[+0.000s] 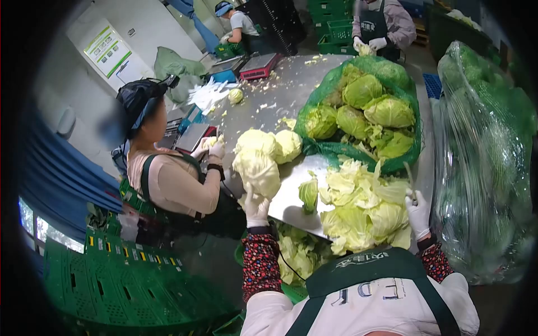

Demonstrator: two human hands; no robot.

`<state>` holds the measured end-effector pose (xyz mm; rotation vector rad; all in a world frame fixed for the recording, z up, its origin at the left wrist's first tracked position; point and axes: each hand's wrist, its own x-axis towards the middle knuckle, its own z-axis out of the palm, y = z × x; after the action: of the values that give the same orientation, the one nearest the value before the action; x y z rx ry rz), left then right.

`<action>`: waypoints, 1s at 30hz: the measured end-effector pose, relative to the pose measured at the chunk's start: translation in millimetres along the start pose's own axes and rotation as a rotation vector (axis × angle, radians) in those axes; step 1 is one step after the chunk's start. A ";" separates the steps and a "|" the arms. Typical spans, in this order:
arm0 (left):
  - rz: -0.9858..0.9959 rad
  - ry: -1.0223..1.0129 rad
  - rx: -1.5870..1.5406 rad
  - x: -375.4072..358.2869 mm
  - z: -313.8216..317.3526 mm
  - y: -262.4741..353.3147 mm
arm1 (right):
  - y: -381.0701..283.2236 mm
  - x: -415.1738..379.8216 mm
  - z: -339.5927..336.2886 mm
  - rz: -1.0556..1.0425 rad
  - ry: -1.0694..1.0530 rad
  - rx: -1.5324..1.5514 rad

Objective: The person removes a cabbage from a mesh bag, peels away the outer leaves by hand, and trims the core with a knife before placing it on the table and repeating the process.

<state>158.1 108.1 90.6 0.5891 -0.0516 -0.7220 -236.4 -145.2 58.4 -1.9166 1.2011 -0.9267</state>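
Note:
My left hand [257, 210], in a white glove, grips the near side of a pale, peeled cabbage [258, 172] at the table's front left edge. More peeled cabbages [288, 147] sit against it. My right hand [418, 215], also gloved, is closed round what looks like a knife [409, 175], its thin blade pointing away from me. Between my hands lies a heap of loose cabbage leaves [367, 210]. One greener leaf [308, 195] lies apart, left of the heap.
An open green net bag [305, 120] of untrimmed cabbages stands beyond the leaves. Clear plastic covers netted cabbages [485, 162] at right. A co-worker [174, 179] stands close at left, two more at the back. Leaves [297, 252] fill a container below the edge; green crates [129, 285] stand lower left.

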 end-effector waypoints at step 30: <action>0.841 0.192 1.829 133.0 20.7 -2.8 | -108.1 87.4 92.2 -0.207 -0.284 0.010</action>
<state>252.0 11.7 86.0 2.1805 -0.7869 0.4385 -83.7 -173.1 119.5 -2.1101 0.8447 -0.7295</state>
